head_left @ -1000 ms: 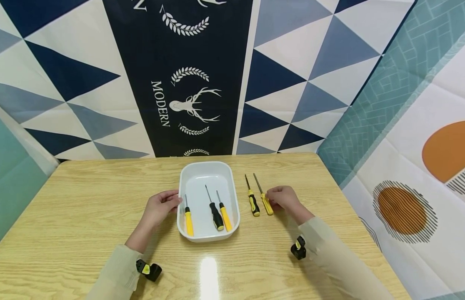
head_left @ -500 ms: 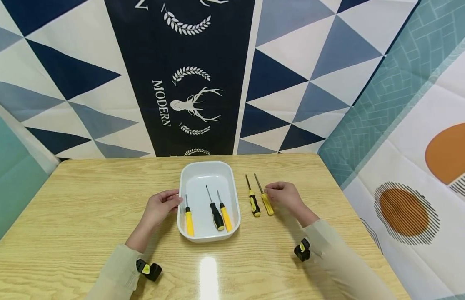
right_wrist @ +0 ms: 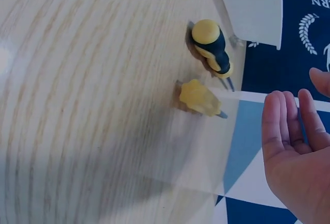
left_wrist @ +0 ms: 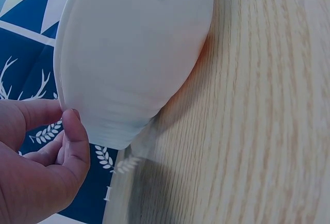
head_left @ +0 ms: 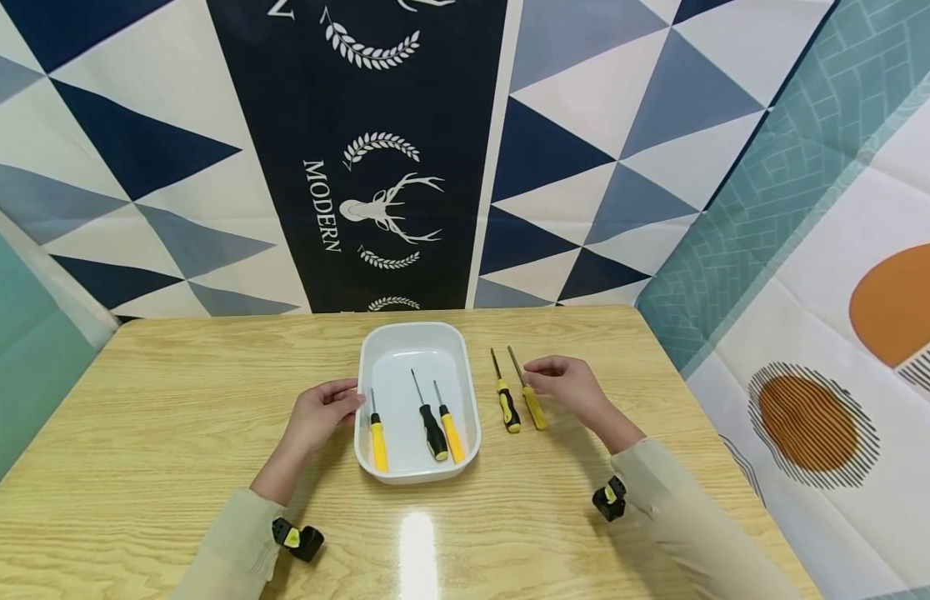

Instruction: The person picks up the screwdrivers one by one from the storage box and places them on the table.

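Observation:
My left hand pinches the left rim of a white plastic tray between thumb and fingers. Inside the tray lie a yellow-handled screwdriver at the left, and a black-handled screwdriver beside another yellow-handled screwdriver at the right. To the right of the tray, two screwdrivers lie on the table: one black and yellow, one with a translucent yellow handle. Just above that yellow handle hovers my right hand, holding nothing. Its thumb and fingers are apart in the right wrist view.
The wooden table runs back to a patterned cloth wall. A second patterned cloth slopes down along the right side. Small black cameras, left and right, sit on the sleeves.
My right hand has risen slightly and shifted a little away from the yellow screwdriver's handle end toward its shaft. The left hand, tray and screwdrivers stay put.

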`<state>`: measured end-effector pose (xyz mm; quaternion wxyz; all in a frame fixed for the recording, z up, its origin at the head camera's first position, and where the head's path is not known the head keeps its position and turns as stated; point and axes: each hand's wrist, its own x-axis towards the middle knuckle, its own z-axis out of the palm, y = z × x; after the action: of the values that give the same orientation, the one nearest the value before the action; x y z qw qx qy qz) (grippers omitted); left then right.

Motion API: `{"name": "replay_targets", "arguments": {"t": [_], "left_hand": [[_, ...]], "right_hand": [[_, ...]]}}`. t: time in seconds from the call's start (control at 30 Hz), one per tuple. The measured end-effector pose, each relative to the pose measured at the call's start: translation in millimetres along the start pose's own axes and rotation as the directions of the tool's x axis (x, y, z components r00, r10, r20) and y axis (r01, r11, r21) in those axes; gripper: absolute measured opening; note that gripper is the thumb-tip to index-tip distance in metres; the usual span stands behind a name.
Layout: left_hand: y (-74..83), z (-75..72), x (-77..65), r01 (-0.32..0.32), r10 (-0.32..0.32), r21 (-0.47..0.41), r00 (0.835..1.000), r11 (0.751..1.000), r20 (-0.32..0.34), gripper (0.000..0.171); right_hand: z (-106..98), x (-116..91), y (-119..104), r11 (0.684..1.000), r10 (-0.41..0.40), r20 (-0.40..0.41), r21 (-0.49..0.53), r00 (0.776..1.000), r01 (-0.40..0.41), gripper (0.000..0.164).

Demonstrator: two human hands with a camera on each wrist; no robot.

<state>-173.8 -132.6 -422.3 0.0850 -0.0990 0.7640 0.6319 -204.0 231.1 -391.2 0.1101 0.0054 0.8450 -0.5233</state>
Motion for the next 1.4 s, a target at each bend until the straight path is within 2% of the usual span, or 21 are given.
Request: {"name": "replay_targets", "arguments": {"t": [0.23, 0.53, 0.77, 1.03, 1.4], "left_hand": [[0.1, 0.1, 0.1, 0.003, -0.003, -0.002, 1.0, 1.0, -0.006, 0.038], [1.2, 0.0, 0.2, 0.007, -0.008, -0.008, 1.0, 1.0, -0.005, 0.038], [0.6, -0.4, 0.8, 0.012, -0.012, -0.008, 1.0, 1.0, -0.003, 0.038], [0.7, -0.5, 1.1, 0.019, -0.019, -0.009, 1.0, 1.0, -0.003, 0.039], [1.4, -0.3, -0.1, 0.02, -0.02, -0.009, 1.0, 1.0, -0.002, 0.038]], "right_hand": [[1.2, -1.6, -8.6, 0.999, -0.033, 0.031, 0.018, 0.999, 0.033, 0.043], [8.1, -6.2, -22.7, 0.996, -0.068, 0.061, -0.047, 0.996, 0.071, 0.037], [16.2, -7.6, -28.9, 0.993, -0.105, 0.091, -0.046, 0.99, 0.109, 0.037], [23.2, -10.1, -33.8, 0.992, -0.113, 0.122, -0.035, 0.986, 0.118, 0.029], [33.6, -12.8, -40.4, 0.992, -0.108, 0.14, -0.053, 0.984, 0.116, 0.029]]}}
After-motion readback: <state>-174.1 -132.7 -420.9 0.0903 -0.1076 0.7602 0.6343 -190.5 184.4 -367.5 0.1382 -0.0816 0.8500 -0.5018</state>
